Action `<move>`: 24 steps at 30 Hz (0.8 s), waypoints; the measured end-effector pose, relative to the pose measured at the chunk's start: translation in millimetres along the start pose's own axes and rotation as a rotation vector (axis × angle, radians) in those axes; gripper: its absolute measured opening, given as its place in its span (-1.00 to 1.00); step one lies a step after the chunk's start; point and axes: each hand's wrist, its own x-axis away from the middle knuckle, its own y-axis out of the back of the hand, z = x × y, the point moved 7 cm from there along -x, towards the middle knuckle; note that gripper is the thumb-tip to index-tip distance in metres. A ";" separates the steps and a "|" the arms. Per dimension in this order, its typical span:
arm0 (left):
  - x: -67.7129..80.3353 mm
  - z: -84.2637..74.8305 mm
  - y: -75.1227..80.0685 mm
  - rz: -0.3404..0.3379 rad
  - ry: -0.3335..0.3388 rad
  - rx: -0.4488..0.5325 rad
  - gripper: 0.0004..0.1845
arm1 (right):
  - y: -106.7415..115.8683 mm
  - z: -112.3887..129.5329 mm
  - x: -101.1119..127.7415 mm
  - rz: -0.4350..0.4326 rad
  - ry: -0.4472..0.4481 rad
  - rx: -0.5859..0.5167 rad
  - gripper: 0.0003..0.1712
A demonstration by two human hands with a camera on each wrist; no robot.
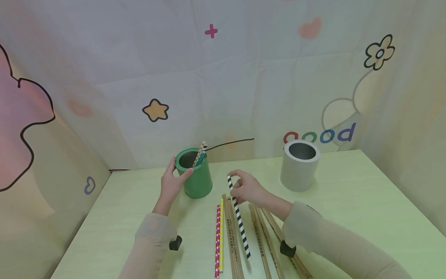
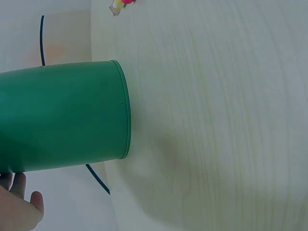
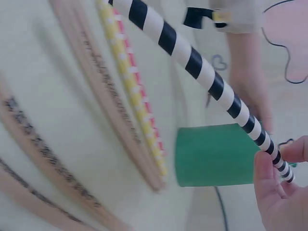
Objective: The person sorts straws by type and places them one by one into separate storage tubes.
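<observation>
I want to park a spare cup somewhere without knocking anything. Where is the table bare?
Bare: between the green cup and grey cup, right of the grey cup, and the near-left corner. Crowded: the front middle, with straws, wooden sticks and both hands.

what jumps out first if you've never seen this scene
The black-and-white striped straw stands out, pinched near its top by the right hand above the straws and chopsticks lying at the table's near edge. Beside it, the left hand holds the green cup, which has straws in it; a grey cup stands far right.
</observation>
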 end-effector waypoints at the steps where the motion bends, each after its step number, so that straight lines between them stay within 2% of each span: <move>1: -0.2 0.0 0.1 -0.003 -0.002 -0.002 -0.03 | 3.3 7.9 -0.1 -0.005 0.009 -0.020 -0.39; 6: -1.1 1.0 0.2 -0.008 -0.005 -0.012 -0.02 | 21.5 45.4 -2.6 -0.041 0.091 -0.121 -0.36; 10: -1.2 1.7 0.3 -0.007 0.000 -0.008 -0.03 | 36.9 72.2 -5.9 -0.094 0.204 -0.190 -0.37; 17: -1.2 2.4 -0.1 -0.007 0.009 0.000 -0.06 | 60.7 105.7 -12.6 -0.278 0.353 -0.338 -0.42; 24: -1.5 2.3 0.1 -0.017 0.019 -0.003 -0.06 | 68.0 122.6 -18.4 -0.477 0.479 -0.429 -0.46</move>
